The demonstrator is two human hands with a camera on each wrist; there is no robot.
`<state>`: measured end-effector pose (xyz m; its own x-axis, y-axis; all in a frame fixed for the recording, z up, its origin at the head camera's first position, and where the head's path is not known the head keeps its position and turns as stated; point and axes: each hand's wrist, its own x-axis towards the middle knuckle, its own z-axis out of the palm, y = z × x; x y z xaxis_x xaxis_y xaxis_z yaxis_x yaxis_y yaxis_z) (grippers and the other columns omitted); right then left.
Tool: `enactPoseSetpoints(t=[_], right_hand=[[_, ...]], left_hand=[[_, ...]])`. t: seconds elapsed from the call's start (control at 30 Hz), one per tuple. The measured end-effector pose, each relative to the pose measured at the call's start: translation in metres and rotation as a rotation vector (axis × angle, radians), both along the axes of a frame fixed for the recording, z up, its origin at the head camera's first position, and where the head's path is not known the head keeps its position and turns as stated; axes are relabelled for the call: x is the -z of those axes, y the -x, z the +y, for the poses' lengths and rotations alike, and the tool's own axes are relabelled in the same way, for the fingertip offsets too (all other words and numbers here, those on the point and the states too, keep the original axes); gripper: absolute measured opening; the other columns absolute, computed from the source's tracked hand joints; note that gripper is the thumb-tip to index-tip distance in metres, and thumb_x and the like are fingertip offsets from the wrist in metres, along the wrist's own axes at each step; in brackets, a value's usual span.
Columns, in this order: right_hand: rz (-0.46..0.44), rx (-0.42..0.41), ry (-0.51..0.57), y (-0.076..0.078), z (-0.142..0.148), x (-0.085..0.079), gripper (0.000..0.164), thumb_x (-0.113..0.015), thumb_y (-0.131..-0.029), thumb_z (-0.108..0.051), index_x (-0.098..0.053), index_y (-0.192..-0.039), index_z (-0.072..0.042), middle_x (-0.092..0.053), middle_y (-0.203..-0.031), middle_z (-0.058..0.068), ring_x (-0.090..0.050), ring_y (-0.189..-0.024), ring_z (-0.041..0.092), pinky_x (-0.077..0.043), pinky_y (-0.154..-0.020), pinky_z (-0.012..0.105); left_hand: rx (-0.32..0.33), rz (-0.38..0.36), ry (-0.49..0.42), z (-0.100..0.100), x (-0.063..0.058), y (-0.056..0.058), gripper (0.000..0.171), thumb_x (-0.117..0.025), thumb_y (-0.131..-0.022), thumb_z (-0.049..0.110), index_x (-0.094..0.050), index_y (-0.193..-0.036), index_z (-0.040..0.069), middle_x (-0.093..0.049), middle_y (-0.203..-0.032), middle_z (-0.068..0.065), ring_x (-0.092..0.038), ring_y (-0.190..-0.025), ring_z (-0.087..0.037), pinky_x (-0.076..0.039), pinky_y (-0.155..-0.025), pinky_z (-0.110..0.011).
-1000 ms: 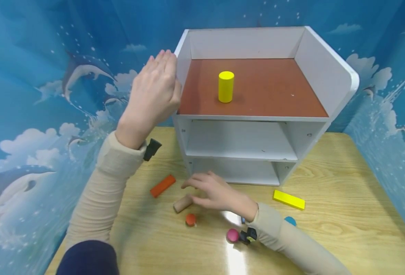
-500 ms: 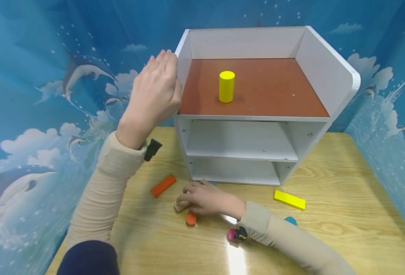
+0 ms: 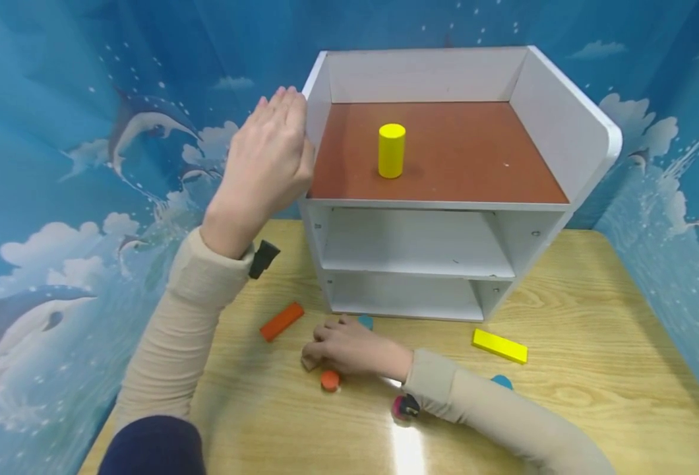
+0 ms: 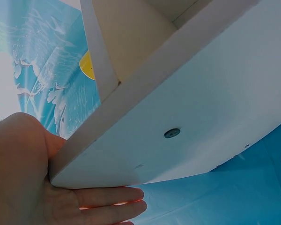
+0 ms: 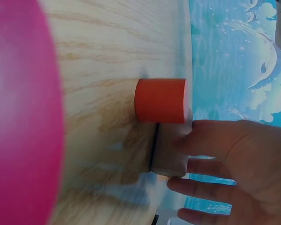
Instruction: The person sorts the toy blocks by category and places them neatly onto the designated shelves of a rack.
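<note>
My left hand (image 3: 266,148) holds the left side panel of a white shelf unit (image 3: 409,204). In the left wrist view, the thumb goes behind the panel's edge and the straight fingers lie along its outer face. Low over the table, my right hand (image 3: 349,346) pinches a plain wooden cylinder (image 5: 168,152) lying on its side, thumb on one side and fingertips on the other. In the head view the hand covers most of that cylinder. Close beside it is an orange cylinder (image 5: 160,101). A yellow cylinder (image 3: 392,152) stands upright on the unit's brown top.
A red block (image 3: 281,321) lies left of the right hand, a yellow block (image 3: 500,346) to its right. Blue pieces show behind the hand (image 3: 365,322) and beside the sleeve (image 3: 502,381). A pink round piece (image 3: 397,408) sits partly under the right wrist camera.
My right hand has moved left and down, its fingers closing over the wooden cylinder. A blue piece behind it has come into sight. The left hand stays in place.
</note>
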<state>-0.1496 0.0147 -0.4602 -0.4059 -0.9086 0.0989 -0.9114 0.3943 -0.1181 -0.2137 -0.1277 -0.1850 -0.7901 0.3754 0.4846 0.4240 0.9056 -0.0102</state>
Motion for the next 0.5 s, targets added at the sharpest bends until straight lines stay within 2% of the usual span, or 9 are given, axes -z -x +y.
enactPoseSetpoints(t=[0.17, 0.27, 0.5], right_hand=[[0.11, -0.006, -0.034, 0.0003, -0.0027, -0.0001, 0.017, -0.062, -0.096, -0.038, -0.071, -0.11, -0.033, -0.06, -0.089, -0.009, -0.053, -0.081, 0.006, -0.037, -0.07, 0.019], [0.147, -0.013, -0.035, 0.0007, -0.0035, 0.0008, 0.017, -0.062, -0.096, -0.039, -0.071, -0.109, -0.032, -0.06, -0.088, -0.009, -0.054, -0.08, 0.007, -0.036, -0.067, 0.019], [0.071, -0.02, -0.021, 0.0005, -0.0037, 0.0003, 0.025, -0.058, -0.099, -0.039, -0.069, -0.119, -0.033, -0.062, -0.092, -0.007, -0.055, -0.082, 0.008, -0.038, -0.068, 0.019]], left_hand=[[0.002, 0.004, -0.003, 0.0, 0.0002, -0.0001, 0.055, -0.025, -0.102, 0.019, -0.033, -0.15, -0.008, -0.035, -0.155, -0.022, -0.028, -0.146, -0.031, -0.016, -0.12, -0.04], [0.006, 0.01, -0.005, -0.0001, 0.0006, 0.0, 0.055, -0.025, -0.102, 0.019, -0.033, -0.149, -0.008, -0.036, -0.154, -0.022, -0.029, -0.146, -0.031, -0.017, -0.12, -0.04], [0.007, 0.011, -0.007, 0.0002, 0.0005, -0.0003, 0.054, -0.025, -0.102, 0.018, -0.033, -0.149, -0.008, -0.035, -0.154, -0.022, -0.029, -0.146, -0.031, -0.016, -0.12, -0.04]])
